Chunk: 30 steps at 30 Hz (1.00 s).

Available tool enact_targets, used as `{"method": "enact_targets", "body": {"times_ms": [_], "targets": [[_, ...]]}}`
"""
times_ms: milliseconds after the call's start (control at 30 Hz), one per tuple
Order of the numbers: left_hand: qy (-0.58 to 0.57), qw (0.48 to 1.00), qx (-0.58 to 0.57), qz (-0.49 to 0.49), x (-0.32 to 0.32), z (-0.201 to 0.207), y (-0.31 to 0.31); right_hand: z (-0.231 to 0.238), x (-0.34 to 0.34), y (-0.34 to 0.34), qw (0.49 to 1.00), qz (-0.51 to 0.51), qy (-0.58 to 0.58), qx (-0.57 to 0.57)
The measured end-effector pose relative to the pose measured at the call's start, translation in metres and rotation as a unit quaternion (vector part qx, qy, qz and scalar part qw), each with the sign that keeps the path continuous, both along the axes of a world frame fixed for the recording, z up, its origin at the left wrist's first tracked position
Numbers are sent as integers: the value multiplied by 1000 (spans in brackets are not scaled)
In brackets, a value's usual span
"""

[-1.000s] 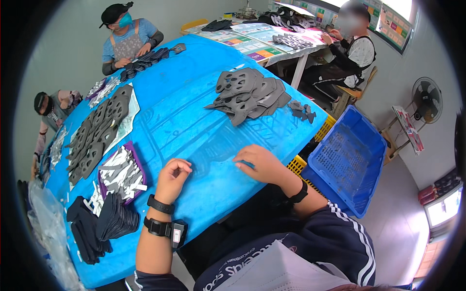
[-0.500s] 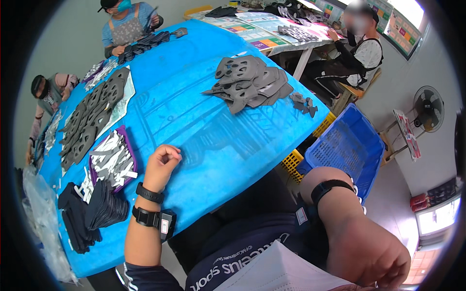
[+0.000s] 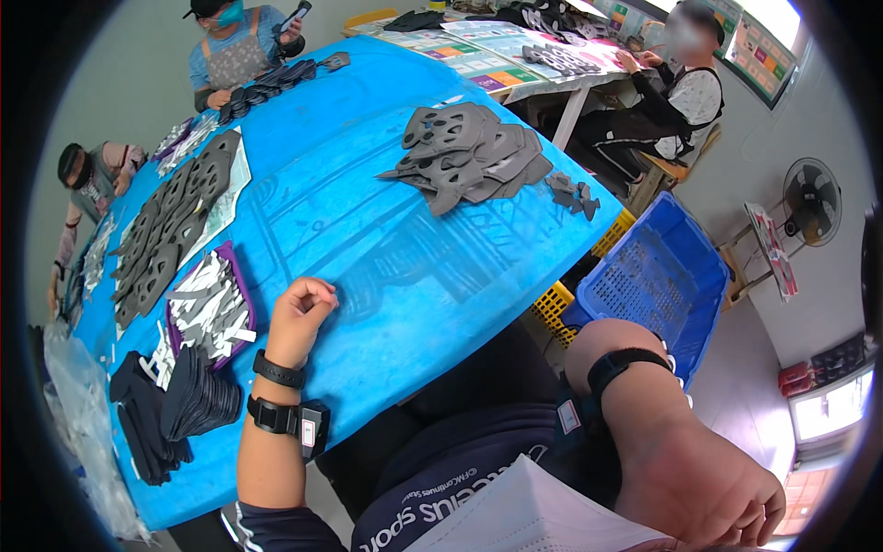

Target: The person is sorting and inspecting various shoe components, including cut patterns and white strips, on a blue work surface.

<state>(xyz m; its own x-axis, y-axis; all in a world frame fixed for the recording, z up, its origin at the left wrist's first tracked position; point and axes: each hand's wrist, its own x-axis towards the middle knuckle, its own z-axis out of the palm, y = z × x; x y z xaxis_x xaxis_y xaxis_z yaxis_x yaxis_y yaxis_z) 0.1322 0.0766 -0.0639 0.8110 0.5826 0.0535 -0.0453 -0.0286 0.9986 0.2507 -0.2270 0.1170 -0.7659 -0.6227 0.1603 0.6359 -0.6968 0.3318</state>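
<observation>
My left hand (image 3: pixel 306 309) rests on the blue table cover (image 3: pixel 386 345) with its fingers curled in and the thumb against them; nothing shows between them. Just left of it is a purple tray (image 3: pixel 245 293) heaped with white and grey strips (image 3: pixel 207 308). Nearer to me, stacks of dark fabric pieces (image 3: pixel 200 396) lie beside the tray. My right hand (image 3: pixel 704 488) is raised off the table at the lower right, close to the camera. Its fingers are bent, and the tips turn away, so whatever they may hold is hidden.
Grey cut-out foam pieces (image 3: pixel 474 152) are piled at the table's far right, small scraps (image 3: pixel 572 195) beside them. More grey pieces (image 3: pixel 175 225) lie far left. A blue crate (image 3: pixel 644 276) and yellow crates stand off the right edge. Three people sit around; a fan (image 3: pixel 811 201) stands right.
My right hand has turned a little, and its bent fingers show more. My left hand has shifted slightly left. The person at the far left end now holds up a dark handheld device.
</observation>
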Motion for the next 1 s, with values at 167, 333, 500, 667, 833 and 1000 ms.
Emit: {"method": "enact_targets", "body": {"times_ms": [167, 333, 500, 667, 833, 1000], "targets": [[0, 1000, -9, -2, 0, -2, 2, 11, -2, 13, 988, 75, -112, -74], [-1, 1000, -5, -1, -1, 2, -1, 8, -5, 7, 977, 99, -132, -137], [-2, 1000, -1, -8, 0, -1, 0, -2, -2, 1, 985, 56, -54, -156], [-2, 1000, 0, -4, -1, 0, 0, -10, -1, -9, 985, 30, -35, -166], [-3, 1000, -2, -15, -1, -2, 2, -10, -1, -6, 984, 36, -40, -167], [-6, 1000, -1, -15, 0, -2, 2, -4, -1, 4, 985, 62, -78, -142]]}}
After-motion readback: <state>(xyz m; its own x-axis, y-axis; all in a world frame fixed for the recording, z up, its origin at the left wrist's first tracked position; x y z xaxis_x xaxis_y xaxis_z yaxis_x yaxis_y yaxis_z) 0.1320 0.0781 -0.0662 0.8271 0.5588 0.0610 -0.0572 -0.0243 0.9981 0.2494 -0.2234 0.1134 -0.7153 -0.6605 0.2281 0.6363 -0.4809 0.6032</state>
